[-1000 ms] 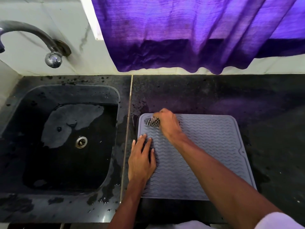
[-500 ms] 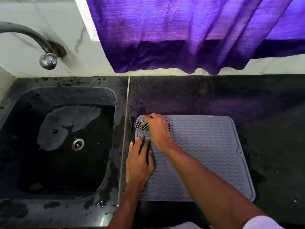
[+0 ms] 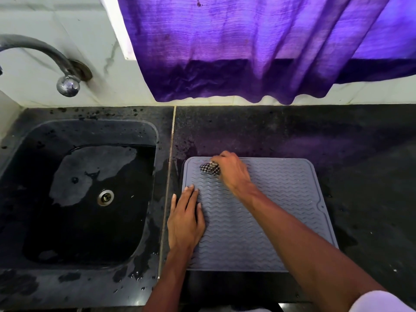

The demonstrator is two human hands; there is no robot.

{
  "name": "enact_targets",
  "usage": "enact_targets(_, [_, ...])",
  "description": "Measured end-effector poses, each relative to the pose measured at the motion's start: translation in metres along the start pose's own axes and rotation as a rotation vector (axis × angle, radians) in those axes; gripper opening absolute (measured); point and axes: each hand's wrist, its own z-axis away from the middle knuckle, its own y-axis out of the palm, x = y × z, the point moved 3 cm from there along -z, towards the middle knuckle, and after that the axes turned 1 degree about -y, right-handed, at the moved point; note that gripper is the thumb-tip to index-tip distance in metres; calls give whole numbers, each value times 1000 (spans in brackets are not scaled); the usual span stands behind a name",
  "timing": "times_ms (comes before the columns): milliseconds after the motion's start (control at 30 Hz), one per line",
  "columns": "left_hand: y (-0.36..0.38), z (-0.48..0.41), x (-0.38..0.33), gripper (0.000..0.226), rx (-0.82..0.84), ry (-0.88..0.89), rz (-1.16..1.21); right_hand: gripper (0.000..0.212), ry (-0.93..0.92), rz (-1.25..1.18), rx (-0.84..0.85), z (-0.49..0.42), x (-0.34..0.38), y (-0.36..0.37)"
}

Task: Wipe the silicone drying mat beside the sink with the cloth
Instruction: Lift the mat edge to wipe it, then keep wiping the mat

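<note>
While left hand (image 3: 185, 224) stays flat on mat (image 3: 281, 212), right hand (image 3: 231, 170), gripping checkered cloth (image 3: 209, 168), has shifted rightward from mat's sink-side edge.

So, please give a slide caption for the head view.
Right hand wipes grey mat with checked cloth; left hand steadies it.

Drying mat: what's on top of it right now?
On the drying mat: the left hand flat on its left edge, the right hand pressing a checkered cloth near the far-left corner. Most of the cloth is hidden under that hand.
</note>
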Motion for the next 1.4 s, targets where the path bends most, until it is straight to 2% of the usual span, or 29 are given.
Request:
enact_targets(133, [0,0,1,46,3,-10,4,33,112,-14,58,5,-38,-20])
enact_targets(333, [2,0,2,46,3,-16,22,31,300,8,97,26,-119,-52])
enact_targets(500, [1,-1,-1,44,-1,-13,55,20,484,-10,14,60,-185,-78])
enact_targets(600, [-2,-1,-2,43,-14,-21,106,13,530,24,9,65,-181,-82])
enact_targets(667, [-6,1,0,41,-39,-69,180,17,454,41,-56,61,-159,-81])
enact_targets(733, [-13,6,1,41,-76,-139,245,29,323,-59,-110,55,-125,-77])
enact_targets(833, [-21,18,1,32,-91,-142,223,42,154,-227,-106,38,-60,-62])
enact_targets(900, [-25,21,1,28,-51,-121,149,40,68,-257,-54,17,-24,-42])
enact_targets(1033, [-27,17,3,34,78,-115,44,31,7,-222,76,-11,23,-6])
enact_targets(1133, [-18,16,10,37,144,-139,69,30,-9,-131,85,-6,41,9])
enact_targets(1300, [-7,21,16,43,134,-107,65,25,-77,-33,172,14,55,15])
enact_targets(1400, [-9,21,16,41,138,-120,98,31,-119,-80,197,36,57,19])
